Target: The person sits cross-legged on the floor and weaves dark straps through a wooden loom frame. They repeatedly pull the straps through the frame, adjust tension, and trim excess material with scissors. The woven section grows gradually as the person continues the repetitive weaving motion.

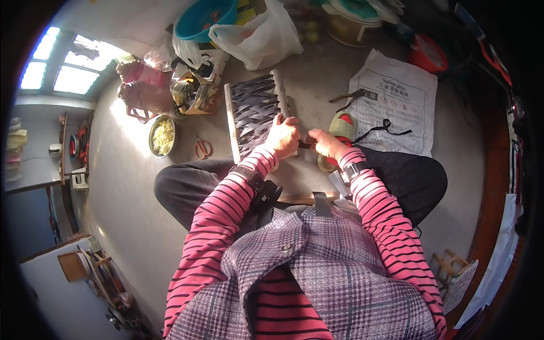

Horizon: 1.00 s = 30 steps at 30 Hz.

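Before me stands a small wooden frame [230, 123] with dark fabric strips [255, 110] woven crosswise between its two side rails. My left hand [284, 135] grips the near end of the right rail. Just to its right, my right hand [326, 143] pinches a dark strip that stretches across the short gap between the hands. A loose black strip [382, 127] trails from near my right hand over a white woven sack [399, 102] bearing print. Pliers [353, 99] lie at the sack's left edge. My fingertips are partly hidden.
Left of the frame are red-handled scissors [203, 148], a bowl of chopped pale food [163, 137], a bag of dark scraps [194, 93] and large jugs [144, 95]. A white plastic bag [259, 38] and blue basin [206, 21] stand beyond. My shoe [342, 125] is by my right hand.
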{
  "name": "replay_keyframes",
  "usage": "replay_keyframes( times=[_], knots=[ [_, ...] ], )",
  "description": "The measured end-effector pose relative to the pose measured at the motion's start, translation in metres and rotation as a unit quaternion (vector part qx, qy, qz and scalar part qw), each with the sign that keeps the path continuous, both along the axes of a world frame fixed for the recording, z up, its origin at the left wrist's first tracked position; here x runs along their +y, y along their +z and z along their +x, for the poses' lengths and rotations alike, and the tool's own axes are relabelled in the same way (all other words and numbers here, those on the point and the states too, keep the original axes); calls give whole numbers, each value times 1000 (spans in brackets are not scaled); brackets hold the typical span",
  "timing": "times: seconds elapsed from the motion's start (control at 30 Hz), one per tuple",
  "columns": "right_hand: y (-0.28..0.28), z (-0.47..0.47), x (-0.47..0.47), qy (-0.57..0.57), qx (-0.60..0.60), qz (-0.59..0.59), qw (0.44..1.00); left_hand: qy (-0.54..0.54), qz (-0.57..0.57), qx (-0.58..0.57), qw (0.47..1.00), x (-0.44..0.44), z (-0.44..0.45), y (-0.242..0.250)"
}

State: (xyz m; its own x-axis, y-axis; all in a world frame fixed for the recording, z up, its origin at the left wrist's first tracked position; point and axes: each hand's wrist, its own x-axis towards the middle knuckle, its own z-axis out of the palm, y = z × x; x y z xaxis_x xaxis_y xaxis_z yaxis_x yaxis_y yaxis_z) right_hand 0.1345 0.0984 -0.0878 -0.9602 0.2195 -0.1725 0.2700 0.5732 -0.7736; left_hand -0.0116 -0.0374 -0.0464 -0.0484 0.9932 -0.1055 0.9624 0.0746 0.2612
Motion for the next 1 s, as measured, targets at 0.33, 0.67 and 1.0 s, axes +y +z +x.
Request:
replay_keyframes(
  times=[0.33,0.67,1.0],
  knots=[
    [19,-7,-11,-48,-47,-118,991,30,-16,-21,999,2,2,5],
    [32,-6,-18,-131,-125,-283,942,39,13,-48,998,-1,3,9],
    [-31,-8,-12,-85,118,-53,988,32,18,-46,998,0,-1,1]
  ],
)
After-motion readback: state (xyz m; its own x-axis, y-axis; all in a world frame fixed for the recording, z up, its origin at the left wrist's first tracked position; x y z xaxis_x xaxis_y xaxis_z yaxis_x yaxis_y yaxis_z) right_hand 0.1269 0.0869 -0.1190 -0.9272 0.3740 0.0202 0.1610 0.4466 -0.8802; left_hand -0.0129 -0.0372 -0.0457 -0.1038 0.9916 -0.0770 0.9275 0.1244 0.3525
